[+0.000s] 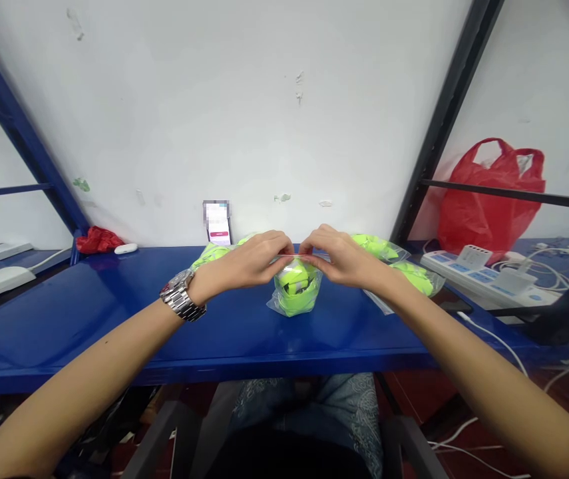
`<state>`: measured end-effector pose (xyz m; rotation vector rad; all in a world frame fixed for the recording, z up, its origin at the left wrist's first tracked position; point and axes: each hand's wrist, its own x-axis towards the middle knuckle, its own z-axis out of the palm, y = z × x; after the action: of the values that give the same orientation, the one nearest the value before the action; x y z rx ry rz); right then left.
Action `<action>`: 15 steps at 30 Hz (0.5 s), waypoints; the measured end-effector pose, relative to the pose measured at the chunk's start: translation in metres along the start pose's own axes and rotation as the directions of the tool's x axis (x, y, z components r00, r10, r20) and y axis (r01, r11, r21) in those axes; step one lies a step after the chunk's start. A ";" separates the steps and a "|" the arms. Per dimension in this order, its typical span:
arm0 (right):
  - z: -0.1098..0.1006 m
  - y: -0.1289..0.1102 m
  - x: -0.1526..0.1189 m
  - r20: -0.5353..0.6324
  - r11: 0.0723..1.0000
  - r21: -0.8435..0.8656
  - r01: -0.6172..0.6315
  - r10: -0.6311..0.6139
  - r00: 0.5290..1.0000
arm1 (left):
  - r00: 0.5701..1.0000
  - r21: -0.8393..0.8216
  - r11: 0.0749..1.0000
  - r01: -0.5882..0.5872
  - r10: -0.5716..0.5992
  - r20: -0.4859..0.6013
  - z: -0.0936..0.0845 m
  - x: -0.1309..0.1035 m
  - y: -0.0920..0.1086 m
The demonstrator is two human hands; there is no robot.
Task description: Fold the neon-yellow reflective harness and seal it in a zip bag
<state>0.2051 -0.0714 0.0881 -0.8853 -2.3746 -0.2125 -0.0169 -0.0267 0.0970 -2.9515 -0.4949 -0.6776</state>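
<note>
A clear plastic bag [296, 291] with folded neon-yellow fabric inside stands upright on the blue table [104, 319]. My left hand [259, 258] pinches the left part of its top edge, thumb and fingers pressed together. On the right part of the same edge, my right hand [337, 253] holds in a similar pinch. The two hands nearly meet above the bag, and a thin reddish line runs along the top edge between them. A steel watch [183, 296] is on my left wrist.
More bagged neon-yellow bundles lie behind my left hand [211, 253] and by my right forearm [416, 276]. A phone [218, 223] leans on the wall. Power strips [484, 276], cables and a red bag [488, 199] are at the right; a white case [126, 249] sits left.
</note>
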 end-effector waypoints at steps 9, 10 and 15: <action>0.001 -0.002 -0.001 0.036 0.995 -0.089 0.035 -0.032 0.999 | 0.999 0.023 0.999 -0.023 0.023 -0.022 0.001 0.000 0.001; 0.001 -0.003 -0.001 0.038 0.994 -0.102 0.039 -0.036 0.999 | 0.999 0.025 0.999 -0.028 0.029 -0.023 0.001 0.000 0.001; 0.000 -0.006 0.000 0.049 0.990 -0.133 0.039 -0.033 0.998 | 0.998 0.048 0.997 -0.055 0.057 -0.040 0.002 -0.001 0.000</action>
<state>0.2012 -0.0759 0.0884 -0.9181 -2.4443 -0.3728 -0.0172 -0.0272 0.0947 -2.8900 -0.4172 -0.7093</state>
